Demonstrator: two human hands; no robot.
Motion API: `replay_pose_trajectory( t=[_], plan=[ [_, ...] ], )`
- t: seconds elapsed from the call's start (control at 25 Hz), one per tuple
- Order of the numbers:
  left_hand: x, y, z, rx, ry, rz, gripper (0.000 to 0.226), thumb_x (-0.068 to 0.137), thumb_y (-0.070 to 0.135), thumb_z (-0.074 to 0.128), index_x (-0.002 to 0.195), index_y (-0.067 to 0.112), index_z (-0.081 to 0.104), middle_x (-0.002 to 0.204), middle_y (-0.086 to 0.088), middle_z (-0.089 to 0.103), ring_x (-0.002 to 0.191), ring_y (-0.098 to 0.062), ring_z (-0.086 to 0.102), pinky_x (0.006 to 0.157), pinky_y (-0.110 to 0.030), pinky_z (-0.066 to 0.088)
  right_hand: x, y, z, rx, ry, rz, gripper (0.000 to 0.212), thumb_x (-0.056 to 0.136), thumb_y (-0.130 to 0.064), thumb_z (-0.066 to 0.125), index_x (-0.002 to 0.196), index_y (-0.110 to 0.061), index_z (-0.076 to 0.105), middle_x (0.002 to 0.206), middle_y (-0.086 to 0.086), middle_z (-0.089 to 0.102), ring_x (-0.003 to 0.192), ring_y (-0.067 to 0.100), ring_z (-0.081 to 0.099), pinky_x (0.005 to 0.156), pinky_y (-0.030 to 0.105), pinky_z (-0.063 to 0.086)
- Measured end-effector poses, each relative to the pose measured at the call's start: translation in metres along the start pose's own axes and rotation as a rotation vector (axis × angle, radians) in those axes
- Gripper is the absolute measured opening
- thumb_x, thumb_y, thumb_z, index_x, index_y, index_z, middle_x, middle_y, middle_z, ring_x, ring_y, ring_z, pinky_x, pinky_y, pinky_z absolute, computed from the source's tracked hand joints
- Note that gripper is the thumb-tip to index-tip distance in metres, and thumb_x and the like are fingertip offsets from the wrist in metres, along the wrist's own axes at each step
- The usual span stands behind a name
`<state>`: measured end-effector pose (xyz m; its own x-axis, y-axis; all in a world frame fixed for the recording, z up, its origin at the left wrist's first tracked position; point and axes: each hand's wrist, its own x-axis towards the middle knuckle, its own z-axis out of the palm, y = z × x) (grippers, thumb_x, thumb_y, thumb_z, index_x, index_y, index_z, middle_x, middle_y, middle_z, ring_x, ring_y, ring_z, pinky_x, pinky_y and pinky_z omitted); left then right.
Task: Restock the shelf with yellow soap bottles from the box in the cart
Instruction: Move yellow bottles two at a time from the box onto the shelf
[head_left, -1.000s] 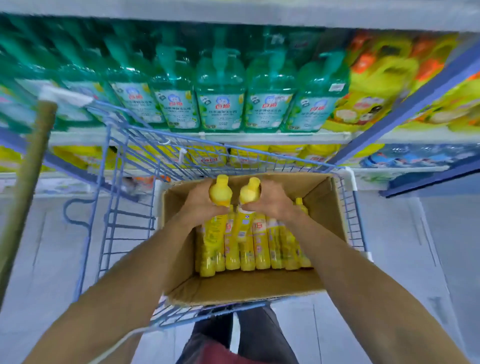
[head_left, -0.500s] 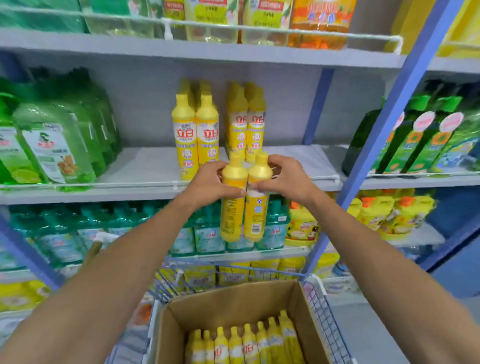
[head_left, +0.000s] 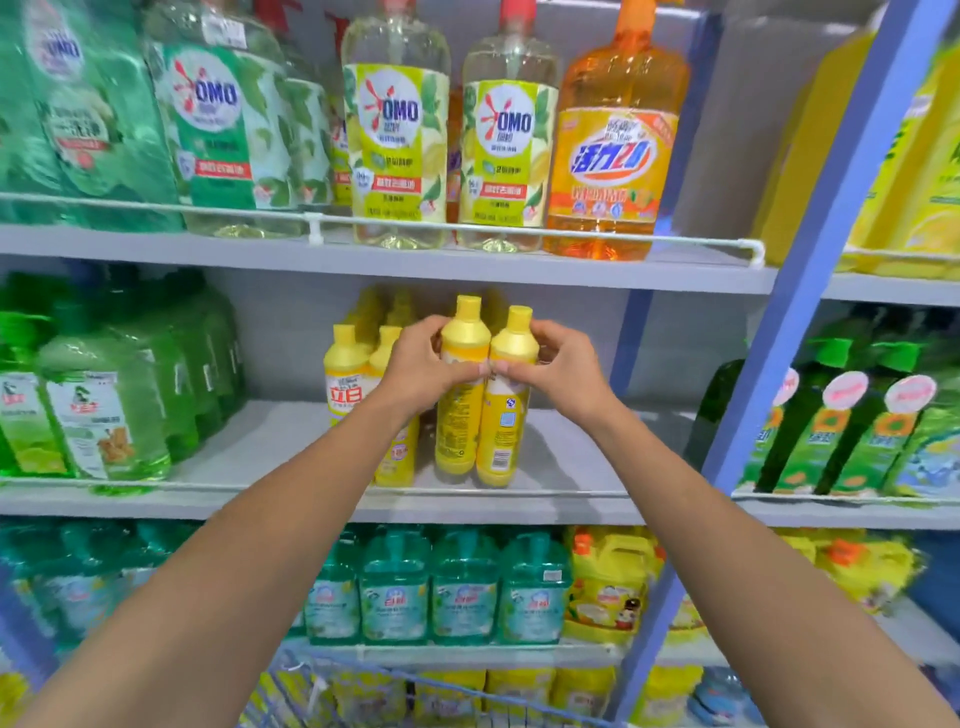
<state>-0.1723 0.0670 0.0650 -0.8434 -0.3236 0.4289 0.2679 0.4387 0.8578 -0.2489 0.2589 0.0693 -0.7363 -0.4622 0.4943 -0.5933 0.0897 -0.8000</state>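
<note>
Here, in the head view, the left hand (head_left: 421, 364) is curled round the shoulder of the first yellow soap bottle (head_left: 457, 421). The right hand (head_left: 558, 371) is curled round the shoulder of the second yellow soap bottle (head_left: 501, 436). Both bottles are upright, side against side, caps up, back labels toward the camera. The two thumbs meet in front of the bottles. The bottles are at the front part of the middle shelf (head_left: 571, 457), just right of the stocked yellow bottles (head_left: 345, 374). Whether their bases touch the shelf board cannot be determined. Green detergent bottles (head_left: 104, 405) occupy the left of the same shelf. The blue wire cart (head_left: 306, 691) shows at the bottom edge.
</note>
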Motion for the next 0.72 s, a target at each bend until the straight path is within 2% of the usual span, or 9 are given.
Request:
replay_pose_trajectory(
  t=[0.16, 0.28, 0.4, 0.52, 0.6, 0.72],
  plan=[
    [0.010, -0.029, 0.016, 0.019, 0.071, -0.062, 0.062, 0.056, 0.026, 0.094, 0.108, 0.007, 0.067, 0.098, -0.013, 0.075, 0.082, -0.013, 0.064, 0.076, -0.033, 0.053, 0.017, 0.033, 0.006, -0.017, -0.087, 0.037, 0.050, 0.074, -0.009, 0.089, 0.118, -0.006, 0.067, 0.102, 0.005, 0.074, 0.083, 0.007, 0.067, 0.077, 0.019, 0.056],
    [0.004, -0.046, 0.028, -0.013, 0.083, -0.107, 0.062, 0.061, 0.018, 0.095, 0.115, 0.007, 0.066, 0.105, -0.011, 0.075, 0.092, -0.016, 0.068, 0.081, -0.034, 0.056, 0.017, 0.058, 0.010, 0.037, -0.105, 0.077, 0.052, 0.074, -0.013, 0.090, 0.120, -0.016, 0.065, 0.108, 0.004, 0.074, 0.089, 0.003, 0.069, 0.085, 0.022, 0.057],
    [0.001, -0.056, 0.033, -0.062, 0.106, -0.131, 0.061, 0.068, 0.015, 0.093, 0.119, 0.009, 0.061, 0.109, -0.007, 0.074, 0.098, -0.016, 0.072, 0.084, -0.031, 0.059, 0.016, 0.073, 0.012, 0.093, -0.049, 0.086, 0.067, 0.071, -0.033, 0.092, 0.129, -0.020, 0.061, 0.124, 0.004, 0.068, 0.107, 0.012, 0.071, 0.091, 0.029, 0.059],
    [-0.005, -0.065, 0.033, -0.098, 0.125, -0.125, 0.057, 0.070, 0.017, 0.092, 0.114, 0.009, 0.057, 0.104, -0.005, 0.075, 0.095, -0.016, 0.072, 0.086, -0.036, 0.057, 0.001, 0.077, 0.026, 0.177, 0.061, 0.138, 0.067, 0.070, -0.032, 0.093, 0.127, -0.018, 0.059, 0.117, -0.002, 0.072, 0.104, 0.012, 0.072, 0.085, 0.027, 0.061],
    [-0.011, -0.068, 0.036, -0.099, 0.134, -0.106, 0.051, 0.073, 0.018, 0.090, 0.113, 0.009, 0.059, 0.104, -0.001, 0.075, 0.095, -0.010, 0.071, 0.084, -0.028, 0.056, -0.009, 0.082, 0.035, 0.195, 0.121, 0.145, 0.062, 0.068, -0.038, 0.092, 0.120, -0.021, 0.063, 0.112, -0.006, 0.075, 0.101, 0.008, 0.072, 0.084, 0.027, 0.060],
    [-0.017, -0.067, 0.038, -0.088, 0.130, -0.072, 0.044, 0.079, 0.024, 0.085, 0.116, 0.017, 0.064, 0.106, 0.007, 0.075, 0.095, 0.000, 0.069, 0.080, -0.017, 0.055, -0.011, 0.087, 0.031, 0.203, 0.087, 0.154, 0.048, 0.080, -0.029, 0.086, 0.122, -0.021, 0.066, 0.115, -0.007, 0.075, 0.107, 0.005, 0.070, 0.090, 0.030, 0.058]
  ],
)
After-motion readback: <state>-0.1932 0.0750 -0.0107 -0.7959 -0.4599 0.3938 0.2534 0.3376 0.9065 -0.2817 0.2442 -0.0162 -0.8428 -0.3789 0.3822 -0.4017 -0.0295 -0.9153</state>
